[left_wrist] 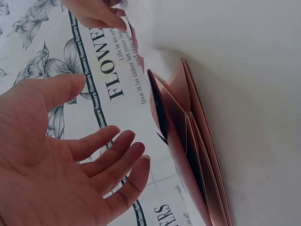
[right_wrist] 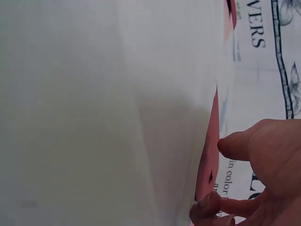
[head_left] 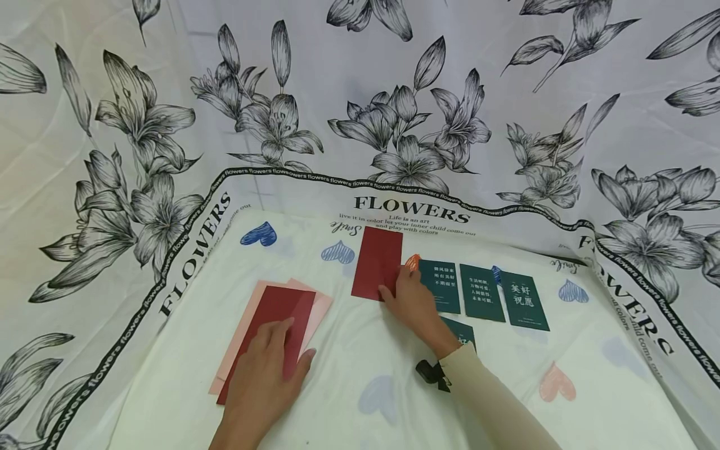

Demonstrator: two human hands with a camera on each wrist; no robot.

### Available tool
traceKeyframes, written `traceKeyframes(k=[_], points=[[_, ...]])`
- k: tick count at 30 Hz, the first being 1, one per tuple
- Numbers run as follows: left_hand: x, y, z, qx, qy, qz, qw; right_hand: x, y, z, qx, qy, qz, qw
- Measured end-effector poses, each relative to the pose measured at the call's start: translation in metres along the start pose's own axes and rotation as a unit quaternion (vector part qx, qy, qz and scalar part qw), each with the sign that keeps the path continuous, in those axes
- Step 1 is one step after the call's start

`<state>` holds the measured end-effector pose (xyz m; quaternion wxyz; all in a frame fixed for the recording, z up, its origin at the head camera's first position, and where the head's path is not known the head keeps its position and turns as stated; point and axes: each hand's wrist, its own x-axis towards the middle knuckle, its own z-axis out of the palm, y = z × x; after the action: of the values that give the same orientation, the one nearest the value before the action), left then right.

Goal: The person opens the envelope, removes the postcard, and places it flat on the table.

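Note:
My left hand (head_left: 264,369) is over a dark red envelope (head_left: 281,306), its fingers loosely spread. That envelope lies on several pale pink envelopes (head_left: 250,312) at the left. In the left wrist view the fingers of the left hand (left_wrist: 89,160) stand relaxed beside the edges of the stack (left_wrist: 188,136). My right hand (head_left: 413,306) is at the lower right edge of another dark red envelope (head_left: 378,262), lying flat farther back. In the right wrist view its thumb and fingers are apart, the fingertips (right_wrist: 207,207) near the envelope's edge (right_wrist: 209,155).
Three dark green cards with white writing, a left one (head_left: 444,300), a middle one (head_left: 482,292) and a right one (head_left: 525,300), lie in a row. Another green card (head_left: 461,328) is partly hidden by the right arm. A white cloth (head_left: 337,387) printed with hearts covers the surface.

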<state>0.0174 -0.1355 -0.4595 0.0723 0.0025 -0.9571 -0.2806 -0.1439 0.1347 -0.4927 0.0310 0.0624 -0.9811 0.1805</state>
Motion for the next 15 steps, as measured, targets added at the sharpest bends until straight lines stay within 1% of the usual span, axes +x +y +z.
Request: traceKeyframes(k=[5, 10, 15], points=[[0.001, 0.002, 0.001, 0.005, -0.009, -0.006, 0.9999, 0.015, 0.0, 0.001, 0.002, -0.005, 0.023, 0.9997], [0.0, 0.002, 0.003, 0.002, -0.006, -0.002, 1.0, 0.026, 0.001, 0.001, 0.036, -0.021, 0.049, 0.9979], [0.0, 0.0, 0.003, 0.004, -0.006, -0.005, 1.0, 0.034, 0.001, -0.001, 0.058, -0.037, 0.078, 0.9946]])
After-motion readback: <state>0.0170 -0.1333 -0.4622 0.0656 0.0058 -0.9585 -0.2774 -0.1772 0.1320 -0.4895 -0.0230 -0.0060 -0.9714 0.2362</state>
